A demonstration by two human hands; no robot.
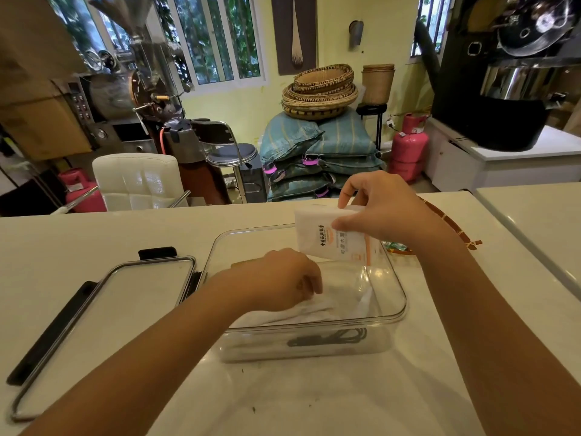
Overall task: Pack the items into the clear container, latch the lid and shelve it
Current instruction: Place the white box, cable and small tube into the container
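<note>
Cluttered workshop fills the background: roasting machines, stacked woven baskets [319, 89] on blue sacks [317, 149], pink gas cylinders [407, 146], a white padded chair [138, 180]. In front runs a pale bench [94, 243], and on it sits the clear container [390, 313], open, with a dark cable-like item [330, 338] showing through its near wall at the bottom and soft white wrapping [314, 309] lying over that.

Its lid [103, 319], a clear panel with black latches, lies flat on the bench just left of the container, not yet fitted.

Over the far rim, the right hand [386, 209] holds a white packet [333, 240] with printed lettering, tilted, thumb on its face and fingers [345, 196] curled over its top edge. It looks light and soft, likely a tissue pack, so it should squash a little and forgive a firm hold; its wrapper may be slick, so taking it across the narrow sides seems safest.

Inside the container, the left hand [283, 278] reaches down with curled fingers that appear to pinch or press the white wrapping, though the fingertips are partly hidden.

A brown strap-like thing [446, 221] and a small green-printed item [396, 246] lie on the bench behind the right wrist. The left hand and the bunched wrapping occupy the space where the packet would go.
</note>
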